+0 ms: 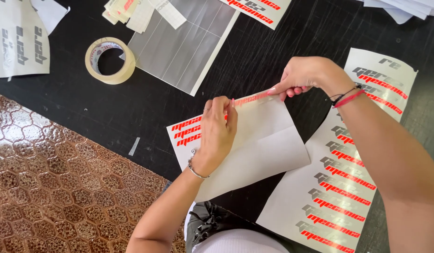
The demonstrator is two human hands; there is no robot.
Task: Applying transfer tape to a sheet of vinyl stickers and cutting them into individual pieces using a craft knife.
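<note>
My left hand (217, 133) presses down on a white sticker sheet (264, 145) with red lettering that lies on the black table (147, 100). Its thumb and fingers pinch one end of a narrow clear strip (252, 98) carrying red letters. My right hand (305, 75) pinches the other end of that strip, which is stretched between the two hands just above the sheet's upper edge. Part of the sheet is folded over, showing its blank white side.
A roll of beige tape (110, 60) sits at the upper left beside a grey gridded sheet (184, 47). A long sheet of red and grey stickers (341, 178) lies to the right. More sticker sheets (18, 40) are at the far left. Brown honeycomb floor (53, 187) shows below.
</note>
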